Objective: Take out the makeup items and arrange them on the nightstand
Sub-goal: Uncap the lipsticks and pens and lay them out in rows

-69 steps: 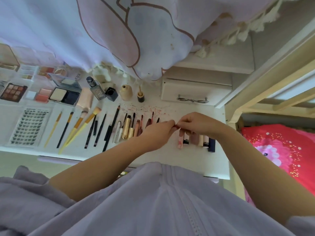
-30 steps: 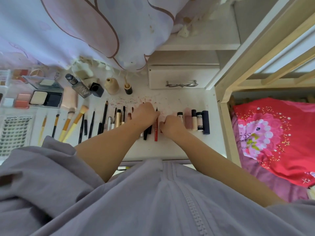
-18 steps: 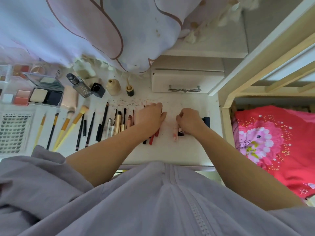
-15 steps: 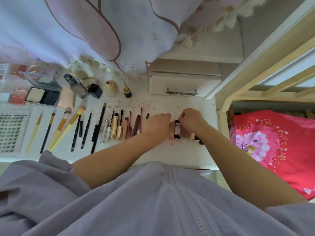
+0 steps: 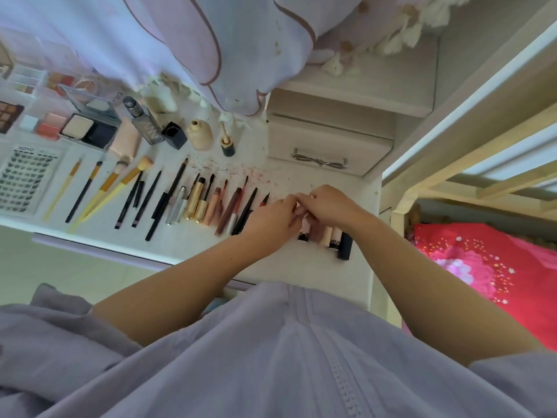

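Observation:
On the white nightstand (image 5: 313, 271) the makeup lies in rows. My left hand (image 5: 272, 220) and my right hand (image 5: 330, 206) meet fingertip to fingertip over a pale pink lip tube (image 5: 305, 227), and both pinch its far end. To its right, several short lipstick tubes (image 5: 331, 239) lie side by side, ending in a dark tube (image 5: 345, 247). To the left run lip pencils and liners (image 5: 238, 208), a gold mascara (image 5: 196, 201), black pencils (image 5: 150, 200) and yellow-handled brushes (image 5: 110, 185). My hands hide the far ends of the tubes.
Behind the rows stand a foundation bottle (image 5: 145, 122), a beige bottle (image 5: 199, 134), an open compact (image 5: 89, 128), an eyeshadow palette (image 5: 7, 116) and a lash tray (image 5: 25, 179). A white drawer box (image 5: 328, 137) sits at the back right. A bedsheet (image 5: 180, 40) hangs overhead; red bedding (image 5: 488, 260) lies to the right.
Both hands had spread apart to push pencils and tubes into line. They have come back together over the pink lip tube and now pinch its end. The camera view has shifted.

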Motion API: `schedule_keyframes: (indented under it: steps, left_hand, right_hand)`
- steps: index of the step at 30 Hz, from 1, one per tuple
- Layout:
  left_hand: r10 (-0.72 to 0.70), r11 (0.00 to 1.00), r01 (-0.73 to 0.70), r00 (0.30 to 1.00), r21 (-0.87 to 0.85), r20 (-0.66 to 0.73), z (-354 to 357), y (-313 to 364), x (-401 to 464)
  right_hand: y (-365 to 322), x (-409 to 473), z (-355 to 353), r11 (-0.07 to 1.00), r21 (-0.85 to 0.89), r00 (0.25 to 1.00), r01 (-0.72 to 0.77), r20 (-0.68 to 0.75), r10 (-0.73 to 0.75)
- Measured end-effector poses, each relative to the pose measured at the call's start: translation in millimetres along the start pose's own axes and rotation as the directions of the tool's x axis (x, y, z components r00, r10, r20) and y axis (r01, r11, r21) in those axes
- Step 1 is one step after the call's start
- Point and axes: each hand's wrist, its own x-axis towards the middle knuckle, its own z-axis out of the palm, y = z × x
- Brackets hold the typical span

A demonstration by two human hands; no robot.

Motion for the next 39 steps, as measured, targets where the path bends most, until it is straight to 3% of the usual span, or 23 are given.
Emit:
schedule_keyframes:
  steps: [3,8,16,21,25,28,32,39]
  left_hand:
    - [0.068,0.99,-0.068,0.998,-0.122,-0.006,-7,0,-9]
    - [0.149,0.989,-0.149,0.989,0.014,0.01,-18,1,-15]
    - [0.254,0.96,-0.26,0.965,0.109,0.065,-34,-8,-23]
    - [0.224,0.973,-0.23,0.965,0.029,0.137,-36,-16,-26]
    - [0.151,0.981,-0.113,0.957,-0.16,0.249,-37,-38,-24]
    - [0.104,0.979,-0.056,0.966,-0.198,0.238,-43,-46,-14]
    - [0.05,0.941,-0.006,0.991,-0.338,0.121,-46,-40,8]
    - [-0.054,0.919,-0.021,0.982,-0.393,-0.18,-30,-27,42]
  right_hand:
    - [-4,-15,-12,0.978,0.206,0.996,-0.014,0.084,-0.004]
    - [-5,-29,-6,0.932,0.363,0.996,-0.007,0.083,-0.025]
    - [-3,-46,11,0.856,0.517,0.999,0.001,0.031,-0.02]
    - [3,-45,20,0.811,0.584,1.0,-0.019,0.029,0.002]
    - [12,-44,15,0.863,0.504,0.993,-0.034,0.118,-0.029]
    - [22,-39,3,0.873,0.486,0.994,-0.037,0.104,-0.015]
    - [27,-20,-3,0.916,0.401,0.997,0.01,-0.076,0.023]
    - [20,30,16,0.975,0.089,0.912,0.203,-0.38,-0.155]
